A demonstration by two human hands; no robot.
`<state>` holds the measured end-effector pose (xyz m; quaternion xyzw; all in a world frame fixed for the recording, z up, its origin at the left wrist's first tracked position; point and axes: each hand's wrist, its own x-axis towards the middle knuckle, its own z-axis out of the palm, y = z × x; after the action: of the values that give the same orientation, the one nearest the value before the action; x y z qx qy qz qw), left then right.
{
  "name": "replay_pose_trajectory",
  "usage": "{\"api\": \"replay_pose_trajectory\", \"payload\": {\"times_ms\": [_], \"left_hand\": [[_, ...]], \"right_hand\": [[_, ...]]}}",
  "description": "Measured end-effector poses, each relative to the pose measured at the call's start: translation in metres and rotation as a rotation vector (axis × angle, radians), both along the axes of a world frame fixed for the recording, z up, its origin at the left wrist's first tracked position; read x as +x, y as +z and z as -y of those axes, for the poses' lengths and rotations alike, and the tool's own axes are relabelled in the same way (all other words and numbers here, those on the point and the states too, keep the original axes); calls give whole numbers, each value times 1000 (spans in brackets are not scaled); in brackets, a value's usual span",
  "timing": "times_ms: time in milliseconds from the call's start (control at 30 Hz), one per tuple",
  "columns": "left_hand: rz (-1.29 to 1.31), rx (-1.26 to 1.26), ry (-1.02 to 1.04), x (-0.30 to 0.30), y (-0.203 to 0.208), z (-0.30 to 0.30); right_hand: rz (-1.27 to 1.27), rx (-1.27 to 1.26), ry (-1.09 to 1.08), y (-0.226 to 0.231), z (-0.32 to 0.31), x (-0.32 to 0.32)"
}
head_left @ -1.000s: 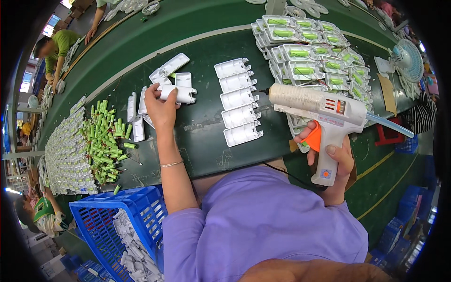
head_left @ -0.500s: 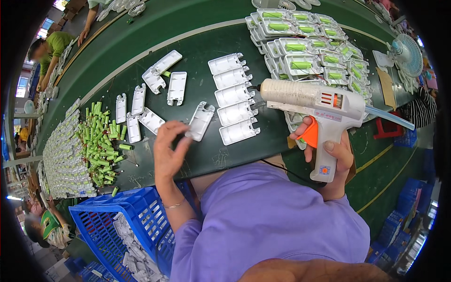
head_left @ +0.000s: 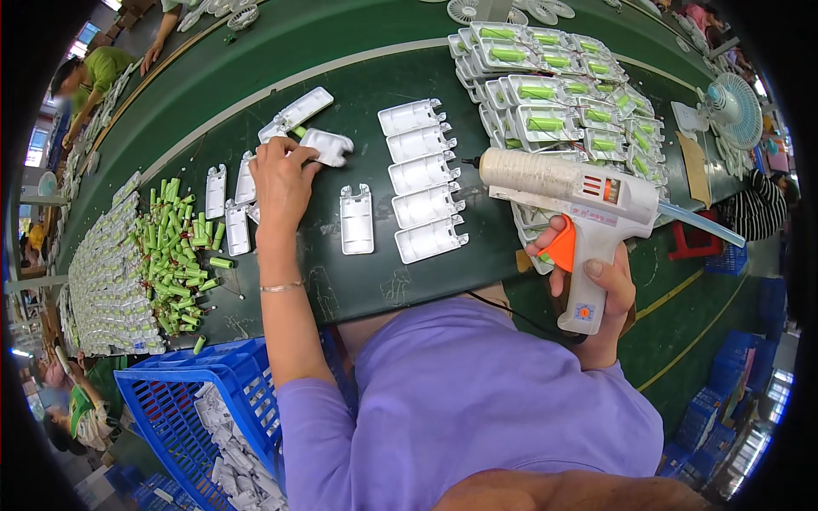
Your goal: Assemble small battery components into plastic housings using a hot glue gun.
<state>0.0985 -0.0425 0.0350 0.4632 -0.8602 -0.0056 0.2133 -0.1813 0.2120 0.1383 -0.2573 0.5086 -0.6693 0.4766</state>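
Note:
My left hand (head_left: 285,183) pinches a white plastic casing (head_left: 327,146) by its left end, over a few loose casings at the table's middle left. Another white casing (head_left: 357,221) lies singly on the table, its notched end pointing away from me. Right of it, several white casings (head_left: 426,174) are lined up in a column. My right hand (head_left: 601,281) is wrapped round the grip of a white glue gun (head_left: 579,192) with an orange trigger. A clear glue stick (head_left: 703,221) sticks out of its back, and its dark nozzle points left, close to the column.
Stacked casings with green battery cells (head_left: 545,123) stand at the back right, near a fan (head_left: 731,111). Loose green cells (head_left: 179,272) lie at the left beside rows of white parts (head_left: 111,281). A blue crate (head_left: 196,400) of white parts sits below the table edge. Co-workers are at the far left.
My left hand has left the single casing, now turned straighter on the table, and moved up and left to a farther casing, which it has lifted. The glue gun stays nearly in place.

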Motion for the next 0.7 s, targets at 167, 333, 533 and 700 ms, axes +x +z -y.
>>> {"api": "replay_pose_trajectory", "payload": {"times_ms": [167,333,533,700], "left_hand": [[9,-90,152,-5,18,-54],[35,215,174,-9,8,-89],[28,205,139,-7,1,-100],[51,177,100,-10,0,-98]], "right_hand": [[4,-2,44,-5,1,-3],[29,-20,63,-6,5,-2],[40,8,27,-1,3,0],[51,-5,57,-7,0,-11]]}}
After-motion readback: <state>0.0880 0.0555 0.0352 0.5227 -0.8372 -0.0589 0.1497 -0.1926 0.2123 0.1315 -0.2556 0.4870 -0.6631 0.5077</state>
